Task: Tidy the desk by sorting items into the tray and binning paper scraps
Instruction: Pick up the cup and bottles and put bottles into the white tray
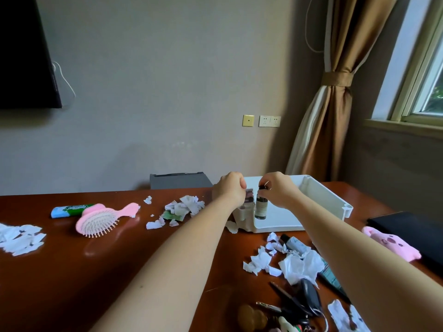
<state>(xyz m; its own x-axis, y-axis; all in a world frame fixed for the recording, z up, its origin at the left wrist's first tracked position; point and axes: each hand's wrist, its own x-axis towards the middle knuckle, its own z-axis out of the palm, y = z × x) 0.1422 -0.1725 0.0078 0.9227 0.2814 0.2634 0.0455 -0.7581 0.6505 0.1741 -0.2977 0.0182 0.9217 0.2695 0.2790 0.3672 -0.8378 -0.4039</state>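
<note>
White plastic tray (328,196) sits at the far edge of the desk (72,283), right of the middle. A dark bottle (260,208) stands upright inside it near its left end, and our right hand (275,190) has its grip clamped on the bottle's cap. Our left hand (229,190) is just beside it, over a small side compartment (242,214) holding pinkish items (249,196). Its fingers are curled, but we cannot tell whether that grip holds anything.

Paper scraps (184,207) lie heaped left of the tray. More lie at the desk's left edge and between our forearms toward the near edge, partly over a pale tube (293,243). A pink hairbrush (100,220) and a green-and-blue tube (69,210) lie toward the left edge. A pink plush (393,243) lies at the right edge, and keys (299,305) lie at the near edge.
</note>
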